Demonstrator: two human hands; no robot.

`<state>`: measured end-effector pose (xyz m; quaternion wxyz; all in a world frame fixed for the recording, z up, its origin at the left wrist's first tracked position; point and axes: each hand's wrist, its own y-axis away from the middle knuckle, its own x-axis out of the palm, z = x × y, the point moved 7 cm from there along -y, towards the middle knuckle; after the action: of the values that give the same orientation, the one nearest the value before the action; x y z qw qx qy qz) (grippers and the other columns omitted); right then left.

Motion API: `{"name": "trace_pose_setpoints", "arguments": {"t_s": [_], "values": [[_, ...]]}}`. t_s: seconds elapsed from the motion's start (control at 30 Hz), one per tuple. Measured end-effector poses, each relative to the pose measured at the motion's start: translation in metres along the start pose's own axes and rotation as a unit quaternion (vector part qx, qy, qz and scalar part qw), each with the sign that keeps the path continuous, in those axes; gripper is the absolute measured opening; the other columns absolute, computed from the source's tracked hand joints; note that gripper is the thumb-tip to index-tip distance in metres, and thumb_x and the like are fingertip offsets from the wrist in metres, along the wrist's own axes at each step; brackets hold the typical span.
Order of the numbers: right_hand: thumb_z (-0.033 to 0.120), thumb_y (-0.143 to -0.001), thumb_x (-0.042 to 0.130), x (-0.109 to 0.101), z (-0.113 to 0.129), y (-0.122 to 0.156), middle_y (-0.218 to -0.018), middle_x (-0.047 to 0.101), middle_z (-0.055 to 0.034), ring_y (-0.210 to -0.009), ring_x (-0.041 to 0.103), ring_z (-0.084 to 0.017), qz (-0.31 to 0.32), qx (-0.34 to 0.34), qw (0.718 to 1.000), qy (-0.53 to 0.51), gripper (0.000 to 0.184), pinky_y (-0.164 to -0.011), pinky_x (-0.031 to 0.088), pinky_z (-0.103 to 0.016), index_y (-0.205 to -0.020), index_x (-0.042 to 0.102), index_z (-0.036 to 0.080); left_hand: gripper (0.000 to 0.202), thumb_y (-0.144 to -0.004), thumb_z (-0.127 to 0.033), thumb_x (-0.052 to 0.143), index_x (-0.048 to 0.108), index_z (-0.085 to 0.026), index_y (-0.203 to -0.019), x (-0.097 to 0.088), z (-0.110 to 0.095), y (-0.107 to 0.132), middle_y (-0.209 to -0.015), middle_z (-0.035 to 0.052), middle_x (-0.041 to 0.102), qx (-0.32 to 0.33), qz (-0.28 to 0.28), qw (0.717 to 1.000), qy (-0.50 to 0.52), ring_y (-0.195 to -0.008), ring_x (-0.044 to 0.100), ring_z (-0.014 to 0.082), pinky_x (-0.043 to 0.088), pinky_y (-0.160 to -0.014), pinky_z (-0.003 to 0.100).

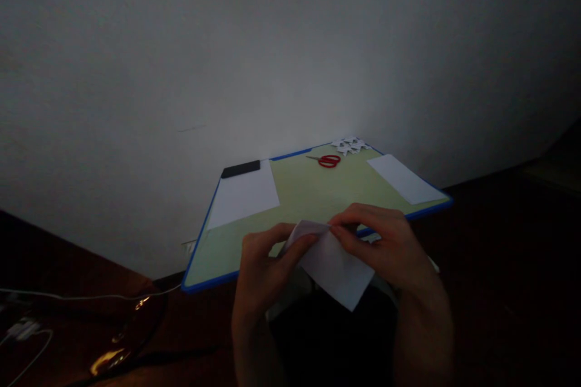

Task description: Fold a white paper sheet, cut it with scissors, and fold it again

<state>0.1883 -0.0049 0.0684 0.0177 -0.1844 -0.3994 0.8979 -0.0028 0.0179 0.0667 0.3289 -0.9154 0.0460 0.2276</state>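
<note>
A small white sheet of paper point(338, 269) hangs between my two hands, just in front of the table's near edge. My left hand point(275, 260) pinches its upper left part, with the thumb lying on the near face. At the top edge, the thumb and forefinger of my right hand point(379, 242) are closed on the paper. One corner points down toward my lap. Whether the sheet has a fold cannot be made out in the dim light.
The pale green table point(304, 187) has a blue rim. On it lie red-handled scissors point(329, 161), white paper cut-outs point(350, 145), a paper stack point(403, 178) at right, and white paper point(245, 196) under a dark flat object point(240, 169). A wall stands behind; a white cable point(91, 297) runs at left.
</note>
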Motion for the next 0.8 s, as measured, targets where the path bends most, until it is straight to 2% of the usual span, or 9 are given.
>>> {"name": "trace_pose_setpoints", "arguments": {"t_s": [0.07, 0.2, 0.27, 0.43, 0.63, 0.73, 0.8], "values": [[0.015, -0.096, 0.070, 0.001, -0.001, -0.001, -0.084, 0.076, 0.0017, -0.075, 0.069, -0.013, -0.002, 0.003, 1.000, -0.002, 0.010, -0.069, 0.053, -0.023, -0.093, 0.075, 0.022, 0.007, -0.091, -0.027, 0.081, 0.085, -0.029, -0.087, -0.001, 0.002, -0.001, -0.074, -0.0048, 0.081, -0.005, 0.000, 1.000, 0.002, -0.064, 0.074, 0.0144, 0.056, -0.063, 0.022], [0.015, -0.096, 0.070, -0.001, -0.003, -0.002, -0.082, 0.075, 0.0013, -0.074, 0.069, -0.014, -0.011, 0.021, 1.000, -0.004, 0.010, -0.069, 0.053, -0.024, -0.090, 0.075, 0.022, 0.027, -0.101, -0.033, 0.067, 0.084, -0.024, -0.082, -0.003, 0.002, -0.001, -0.069, -0.0015, 0.078, 0.002, -0.006, 1.000, -0.022, -0.059, 0.071, 0.0149, 0.051, -0.056, 0.023], [0.016, -0.096, 0.071, -0.001, -0.004, -0.002, -0.081, 0.075, 0.0012, -0.074, 0.069, -0.014, -0.012, 0.025, 1.000, -0.004, 0.010, -0.069, 0.054, -0.025, -0.089, 0.075, 0.022, 0.030, -0.103, -0.034, 0.064, 0.084, -0.023, -0.084, -0.002, 0.001, -0.001, -0.067, -0.0011, 0.077, 0.011, -0.010, 0.999, -0.036, -0.057, 0.069, 0.0144, 0.050, -0.055, 0.023], [0.018, -0.096, 0.070, -0.004, -0.007, -0.001, -0.081, 0.076, 0.0008, -0.073, 0.070, -0.015, -0.015, 0.028, 1.000, 0.003, 0.010, -0.067, 0.054, -0.026, -0.089, 0.075, 0.023, 0.026, -0.100, -0.031, 0.067, 0.081, -0.023, -0.079, -0.002, -0.002, -0.002, -0.062, -0.0023, 0.073, 0.035, -0.035, 0.996, -0.070, -0.054, 0.064, 0.0132, 0.048, -0.056, 0.024], [0.019, -0.095, 0.072, -0.003, -0.012, 0.002, -0.081, 0.077, 0.0012, -0.074, 0.072, -0.015, -0.005, 0.046, 0.999, -0.007, 0.009, -0.067, 0.056, -0.026, -0.089, 0.077, 0.024, 0.022, -0.098, -0.027, 0.070, 0.082, -0.025, -0.079, -0.001, 0.001, -0.002, -0.065, -0.0029, 0.075, 0.059, -0.025, 0.996, -0.065, -0.054, 0.065, 0.0117, 0.047, -0.055, 0.022], [0.019, -0.094, 0.072, -0.009, -0.014, 0.002, -0.080, 0.077, 0.0014, -0.072, 0.071, -0.015, -0.032, 0.044, 0.999, -0.001, 0.010, -0.065, 0.056, -0.026, -0.088, 0.077, 0.024, 0.017, -0.091, -0.027, 0.079, 0.080, -0.025, -0.075, -0.006, 0.006, 0.000, -0.060, -0.0050, 0.071, 0.048, -0.044, 0.997, -0.047, -0.049, 0.059, 0.0099, 0.043, -0.050, 0.021], [0.019, -0.093, 0.072, -0.015, -0.017, 0.004, -0.079, 0.078, 0.0014, -0.070, 0.071, -0.015, -0.071, 0.049, 0.996, 0.005, 0.010, -0.064, 0.057, -0.027, -0.087, 0.078, 0.025, 0.010, -0.085, -0.028, 0.087, 0.080, -0.024, -0.079, -0.011, 0.008, 0.002, -0.060, -0.0056, 0.069, 0.040, -0.063, 0.997, -0.037, -0.049, 0.057, 0.0099, 0.044, -0.051, 0.022]]}}
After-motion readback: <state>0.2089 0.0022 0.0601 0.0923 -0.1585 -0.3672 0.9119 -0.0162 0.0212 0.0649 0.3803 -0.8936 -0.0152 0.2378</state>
